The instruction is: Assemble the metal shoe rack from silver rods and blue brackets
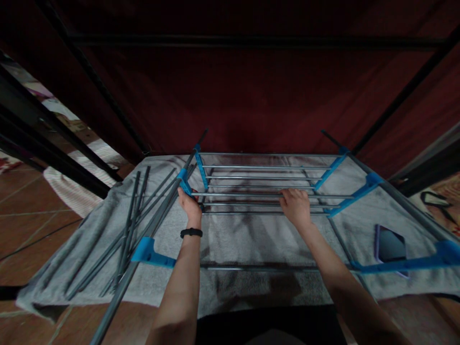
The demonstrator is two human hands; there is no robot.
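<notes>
From the left, I see a bundle of loose grey rods lying on the grey blanket spread over the tiled floor, well apart from my hands. My left hand is closed around the left end of the drying rack, just at the blue plastic connector where the side tube meets the rails; a black wristband sits on that wrist. My right hand lies further along, fingers curled over one of the thin metal rails, palm down. The rack lies low on the blanket, between the two long side tubes. To do this well, I judge I should keep the left grip firm on the joint and press evenly with the right, so the rail stays square to its connectors and does not bow. A phone rests on the blanket to the right, near a blue brace. The light is dim; the fingertips of both hands are hidden under the rails, and the far tube ends are lost against the dark red backdrop.
</notes>
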